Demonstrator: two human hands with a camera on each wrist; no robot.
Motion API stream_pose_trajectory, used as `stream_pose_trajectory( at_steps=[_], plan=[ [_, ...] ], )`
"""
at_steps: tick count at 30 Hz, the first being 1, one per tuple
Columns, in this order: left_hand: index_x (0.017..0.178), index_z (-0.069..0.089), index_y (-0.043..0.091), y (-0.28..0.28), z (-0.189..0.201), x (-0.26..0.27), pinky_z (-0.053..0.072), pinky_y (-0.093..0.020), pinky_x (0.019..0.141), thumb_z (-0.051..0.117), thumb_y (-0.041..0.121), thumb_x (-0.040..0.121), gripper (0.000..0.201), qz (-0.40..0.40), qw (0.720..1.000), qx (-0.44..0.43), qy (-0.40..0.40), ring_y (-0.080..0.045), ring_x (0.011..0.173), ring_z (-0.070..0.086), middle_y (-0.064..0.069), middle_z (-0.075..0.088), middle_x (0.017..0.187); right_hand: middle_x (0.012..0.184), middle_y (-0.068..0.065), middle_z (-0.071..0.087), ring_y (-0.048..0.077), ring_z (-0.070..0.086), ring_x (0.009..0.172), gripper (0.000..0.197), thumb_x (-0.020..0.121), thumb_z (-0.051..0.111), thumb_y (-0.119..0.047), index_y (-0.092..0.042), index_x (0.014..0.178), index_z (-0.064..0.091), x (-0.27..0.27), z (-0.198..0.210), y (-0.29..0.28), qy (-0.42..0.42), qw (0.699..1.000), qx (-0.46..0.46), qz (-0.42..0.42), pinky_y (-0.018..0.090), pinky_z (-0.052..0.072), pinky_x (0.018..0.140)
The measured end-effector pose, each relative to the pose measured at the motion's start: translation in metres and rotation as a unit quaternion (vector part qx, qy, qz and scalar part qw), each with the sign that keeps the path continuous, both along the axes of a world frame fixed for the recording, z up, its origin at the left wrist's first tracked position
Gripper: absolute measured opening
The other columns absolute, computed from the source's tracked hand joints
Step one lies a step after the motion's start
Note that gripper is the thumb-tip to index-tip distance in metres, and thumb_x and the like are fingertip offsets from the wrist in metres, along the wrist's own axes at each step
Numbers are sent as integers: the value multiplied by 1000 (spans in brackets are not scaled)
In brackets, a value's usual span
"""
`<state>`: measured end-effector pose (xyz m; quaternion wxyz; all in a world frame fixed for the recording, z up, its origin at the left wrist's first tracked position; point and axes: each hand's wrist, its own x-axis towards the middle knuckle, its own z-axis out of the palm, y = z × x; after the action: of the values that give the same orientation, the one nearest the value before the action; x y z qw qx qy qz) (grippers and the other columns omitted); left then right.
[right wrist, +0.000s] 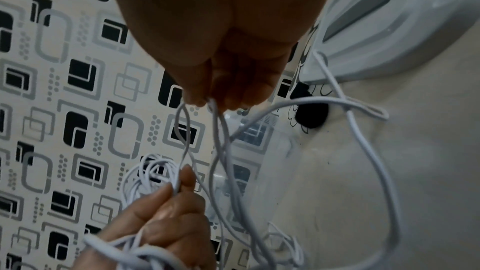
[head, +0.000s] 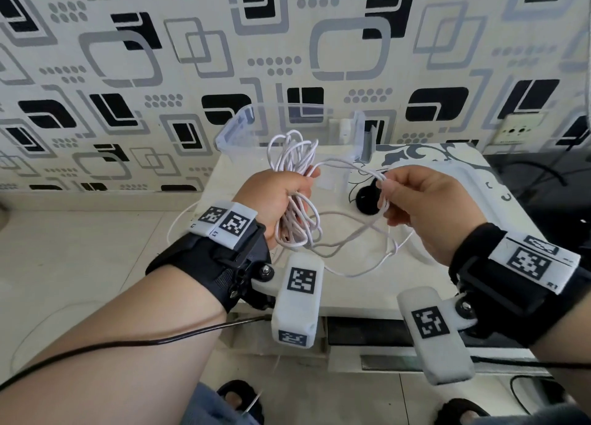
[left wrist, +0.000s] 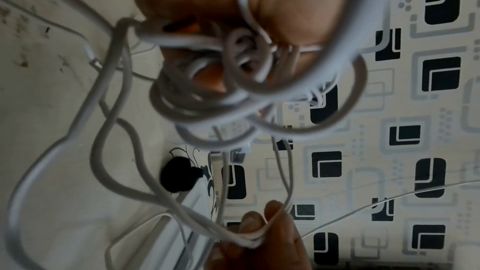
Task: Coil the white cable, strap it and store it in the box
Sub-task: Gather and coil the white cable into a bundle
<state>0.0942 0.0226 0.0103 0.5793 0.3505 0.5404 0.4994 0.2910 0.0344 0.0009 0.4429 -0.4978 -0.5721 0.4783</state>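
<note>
The left hand (head: pixel 274 200) is fisted round a bundle of thin, round white cable (head: pixel 295 155), smooth and rubbery-looking; loops fan out above the fist and hang in loose ovals below it. The right hand (head: pixel 425 207) pinches a few slack strands between thumb and fingertips (head: pixel 385 184), level with the left and near it, and more cable sags in long curves under both hands onto the table (head: pixel 358 290). From the right wrist camera the strands run straight from that pinch across to the left fist.

Beyond the left hand stands the box (head: pixel 236 127), clear hard plastic with rounded corners (open-topped, nothing visible inside it). Between and behind the hands lies a small black strap (head: pixel 366 200), matte and fuzzy-looking, coiled into a disc on the glossy pale tabletop with its grey leaf print.

Each wrist wears a black fabric band (head: pixel 211 264) carrying white blocks printed with square black-and-white codes; the right one reads "R1".
</note>
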Motion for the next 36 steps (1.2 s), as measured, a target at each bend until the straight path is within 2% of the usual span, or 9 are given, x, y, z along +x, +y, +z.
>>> stream_pose_trajectory(
  at_steps=[3,6,8,15,18,22,24,28,36],
  plan=[
    [87,64,4,0,1,1,37,-17,35,51,10,89,14,-5,999,-10,-33,-12,29,37,0,38,48,62,4,59,16,49,53,25,94,47,-11,-11,75,63,-1,2,1,56,997,-40,18,27,45,56],
    [74,72,14,-1,1,1,32,-16,36,48,10,90,28,-38,998,5,-49,-10,33,33,0,34,54,56,1,60,15,47,50,27,97,41,-11,-7,77,59,-3,4,-1,96,991,-82,31,25,44,51],
    [76,71,18,-3,3,3,31,-16,37,45,9,92,32,-68,996,20,-61,-9,37,33,2,35,54,53,-1,58,15,44,48,26,97,41,-11,-8,76,56,-3,6,-1,111,988,-106,26,25,42,48],
    [90,65,14,-8,5,9,32,-17,40,54,11,79,16,-83,990,78,-78,-9,38,36,4,39,51,49,0,53,15,40,42,22,87,47,0,-17,75,55,-1,8,-2,35,995,-91,10,25,37,43],
    [90,64,13,-7,5,10,34,-16,38,47,6,90,19,-65,993,80,-64,-9,36,36,3,38,52,50,1,55,16,42,42,25,85,47,1,-18,72,57,-3,9,-4,30,997,-71,11,26,38,44],
    [91,63,12,-7,5,10,33,-15,39,42,4,92,22,-53,993,82,-60,-9,35,35,2,37,53,62,3,62,17,50,54,17,92,51,-23,-15,82,62,-3,11,-7,30,999,-35,12,29,42,52],
    [91,63,12,-7,5,11,33,-15,39,44,4,92,21,-56,993,81,-64,-8,35,35,1,37,53,65,2,63,11,53,52,14,87,59,-29,-15,85,61,-3,10,-9,-34,999,0,8,26,46,53],
    [93,64,13,-7,4,12,34,-16,38,56,14,76,19,-73,992,80,-60,-9,35,38,1,35,55,61,-3,66,2,55,44,8,86,58,-14,-19,80,59,-6,5,-9,-127,991,39,-16,21,48,52],
    [87,60,10,-7,2,15,38,-15,39,57,13,72,16,-71,992,86,-63,-9,35,44,5,44,46,60,-5,68,9,57,50,15,93,49,-12,-16,84,61,-7,9,-8,49,997,-62,27,25,47,55]
  ],
)
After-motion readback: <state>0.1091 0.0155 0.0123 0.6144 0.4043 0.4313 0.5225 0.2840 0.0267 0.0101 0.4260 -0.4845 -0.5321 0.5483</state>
